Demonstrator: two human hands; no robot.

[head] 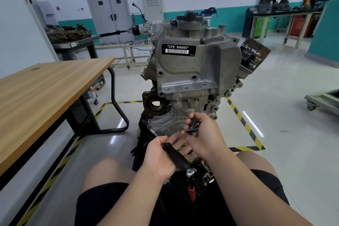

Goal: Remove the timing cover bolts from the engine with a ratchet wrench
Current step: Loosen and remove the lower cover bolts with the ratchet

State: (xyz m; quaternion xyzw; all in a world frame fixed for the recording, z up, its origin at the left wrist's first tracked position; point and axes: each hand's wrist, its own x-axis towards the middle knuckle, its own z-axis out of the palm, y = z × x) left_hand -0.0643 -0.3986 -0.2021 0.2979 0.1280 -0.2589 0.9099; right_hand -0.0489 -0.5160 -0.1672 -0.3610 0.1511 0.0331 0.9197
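A grey engine [194, 64] stands on a stand in front of me, its timing cover [165, 124] low on the block, just above my hands. My left hand [161, 158] grips the black handle of the ratchet wrench [174, 154], whose thin metal shaft reaches up-left to the cover's lower left edge. My right hand [203, 134] is right of it, in front of the cover, with its fingers curled round several dark bolts [194, 127]. The hands hide part of the cover.
A wooden table [45, 97] stands to my left. An oil filter [253, 57] juts from the engine's right side. Yellow-black tape [244, 124] marks the floor around the stand. Workbenches line the far walls. My knees frame the stand's base.
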